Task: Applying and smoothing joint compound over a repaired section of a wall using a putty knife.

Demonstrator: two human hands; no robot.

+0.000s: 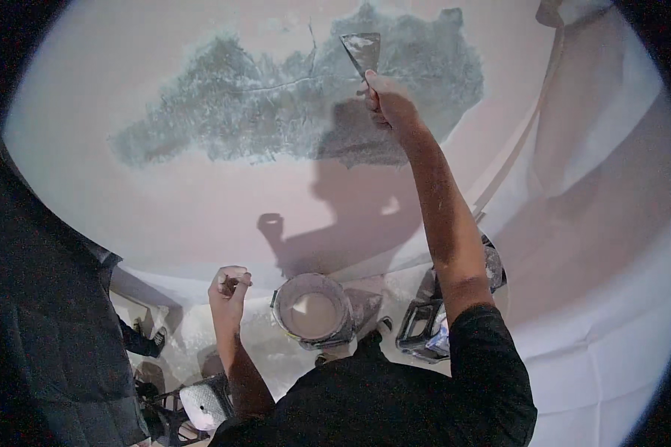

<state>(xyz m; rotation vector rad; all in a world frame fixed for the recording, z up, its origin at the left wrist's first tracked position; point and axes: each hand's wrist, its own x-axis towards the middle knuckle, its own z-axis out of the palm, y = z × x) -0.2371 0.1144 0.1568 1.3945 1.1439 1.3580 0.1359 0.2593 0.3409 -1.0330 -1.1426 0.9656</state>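
My right hand (391, 108) is raised against the pink wall (224, 201) and grips a putty knife (365, 48) by its handle. The wide triangular blade points up and carries some pale, wet-looking material. Behind it spreads a large grey-green bare patch (276, 112) with ragged edges and a thin crack running across. Lower down, my left hand (231, 287) is held up with its fingers curled toward the thumb, and I see nothing in them. Just right of it, a round bucket (341, 287) has pale material inside.
Beside my right arm stands a dark crate (417, 322) with things in it. White sheeting (581, 283) drapes down the right side; a dark cloth (45, 298) hangs at left. Another person's foot (159, 341) shows at lower left, near a white-topped item (203, 406).
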